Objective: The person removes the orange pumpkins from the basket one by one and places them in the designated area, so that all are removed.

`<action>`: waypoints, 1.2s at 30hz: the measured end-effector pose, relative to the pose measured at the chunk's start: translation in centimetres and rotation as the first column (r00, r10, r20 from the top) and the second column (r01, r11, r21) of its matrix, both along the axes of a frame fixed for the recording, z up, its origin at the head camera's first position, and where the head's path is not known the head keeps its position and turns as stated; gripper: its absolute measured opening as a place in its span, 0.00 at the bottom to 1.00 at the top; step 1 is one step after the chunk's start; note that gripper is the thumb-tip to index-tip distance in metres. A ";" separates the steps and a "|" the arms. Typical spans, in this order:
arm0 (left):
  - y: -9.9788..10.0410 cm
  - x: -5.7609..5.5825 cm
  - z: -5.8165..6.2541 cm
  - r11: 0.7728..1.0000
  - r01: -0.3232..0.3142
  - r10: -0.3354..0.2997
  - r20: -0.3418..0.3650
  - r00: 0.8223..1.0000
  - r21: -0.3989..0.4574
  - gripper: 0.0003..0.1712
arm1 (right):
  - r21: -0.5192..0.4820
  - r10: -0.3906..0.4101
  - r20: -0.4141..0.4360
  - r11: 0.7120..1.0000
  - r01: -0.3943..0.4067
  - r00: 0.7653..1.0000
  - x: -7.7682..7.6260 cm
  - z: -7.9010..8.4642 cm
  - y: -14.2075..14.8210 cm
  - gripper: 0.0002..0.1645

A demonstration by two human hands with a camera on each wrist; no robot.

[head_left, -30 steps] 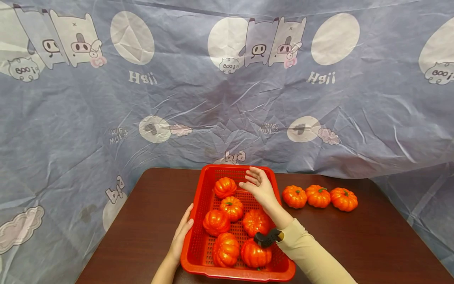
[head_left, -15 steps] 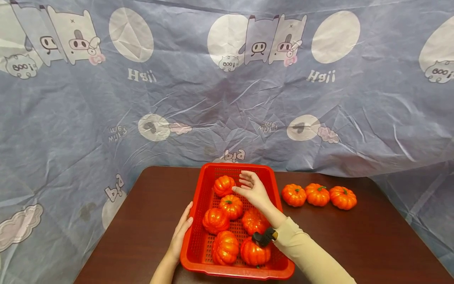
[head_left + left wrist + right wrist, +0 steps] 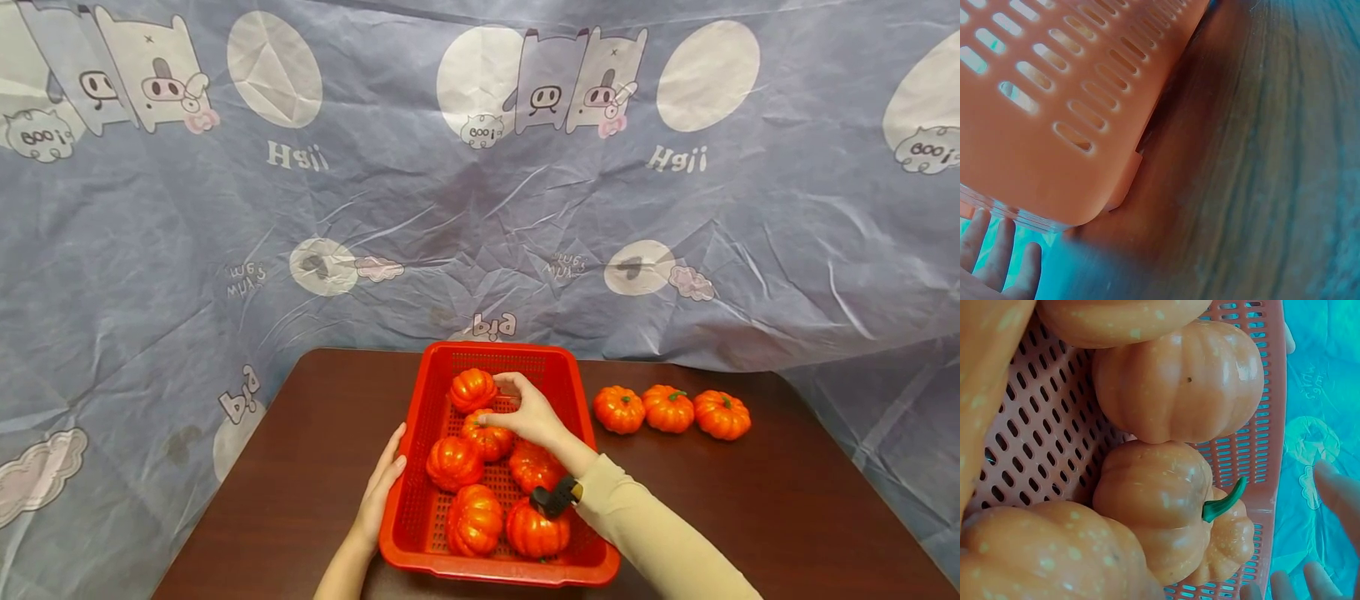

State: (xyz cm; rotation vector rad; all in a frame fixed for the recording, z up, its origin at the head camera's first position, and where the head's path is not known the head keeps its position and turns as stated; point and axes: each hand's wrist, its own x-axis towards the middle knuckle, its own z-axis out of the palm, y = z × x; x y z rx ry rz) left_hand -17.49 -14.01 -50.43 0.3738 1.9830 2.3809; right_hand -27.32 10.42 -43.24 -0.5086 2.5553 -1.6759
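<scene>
My left hand [image 3: 378, 492] lies along the left side of a red plastic basket [image 3: 498, 568], fingers straight and touching its wall; its fingertips also show at the basket's end in the left wrist view. Over the basket's inside is my right hand [image 3: 534, 418], its thumb and fingers spread apart. Its thumb overlaps a small pumpkin with a green stem [image 3: 491, 443], and its fingertips come close to the far pumpkin [image 3: 472, 390]. In the right wrist view, the fingers [image 3: 1338, 494] stand apart from the green-stemmed pumpkin [image 3: 1157, 500].
Several more orange pumpkins fill the basket's near part, including one at the left [image 3: 454, 463] and one at the front [image 3: 476, 521]. Three pumpkins stand in a row on the brown table [image 3: 720, 500] to the right, the middle one [image 3: 668, 408] among them. A printed cloth [image 3: 450, 208] hangs behind.
My right hand has moved left and down into the basket toward the green-stemmed and far pumpkins. The left hand stays at the basket's side.
</scene>
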 end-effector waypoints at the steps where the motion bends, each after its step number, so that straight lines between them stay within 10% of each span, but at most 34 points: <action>1: 0.0 0.0 0.0 1.000 0.001 -0.001 0.000 1.000 0.002 0.30 | 0.014 0.002 -0.012 1.000 -0.002 1.000 0.0 -0.1 0.0 0.43; 36: 0.0 0.2 0.5 0.999 0.026 -0.026 0.003 1.000 0.041 0.31 | 0.268 0.101 0.091 0.956 -0.122 0.991 -0.4 -1.2 -0.2 0.43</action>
